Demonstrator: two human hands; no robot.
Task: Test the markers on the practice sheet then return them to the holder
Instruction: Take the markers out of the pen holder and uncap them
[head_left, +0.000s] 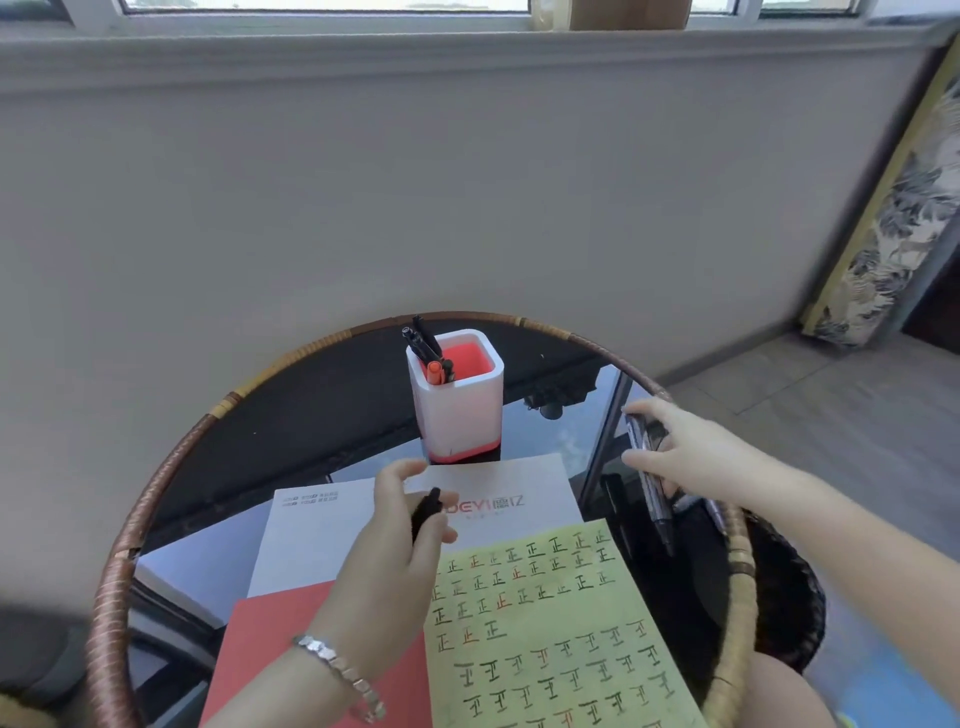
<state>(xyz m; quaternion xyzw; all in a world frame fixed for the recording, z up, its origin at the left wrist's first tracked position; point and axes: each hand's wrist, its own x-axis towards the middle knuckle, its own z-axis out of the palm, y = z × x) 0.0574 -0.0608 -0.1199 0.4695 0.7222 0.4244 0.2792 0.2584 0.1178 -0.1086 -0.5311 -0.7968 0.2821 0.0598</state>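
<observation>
The left hand (400, 525) pinches a single black marker (427, 512) between thumb and curled fingers. The right hand (696, 457) has its fingers wrapped over a bundle of dark markers (655, 512) at the rattan rim of the surface (322, 415).

The white holder (462, 410) stands just beyond the left hand and between the two hands. A few pens (427, 349), black and orange, already stand in it. The yellow-green practice sheet (550, 623) lies just nearer than the left hand and below the right one, covered with rows of black and red test characters.

Testing looks largely finished, and returning seems partly done. The single marker and the bundle are not yet in the holder.
</observation>
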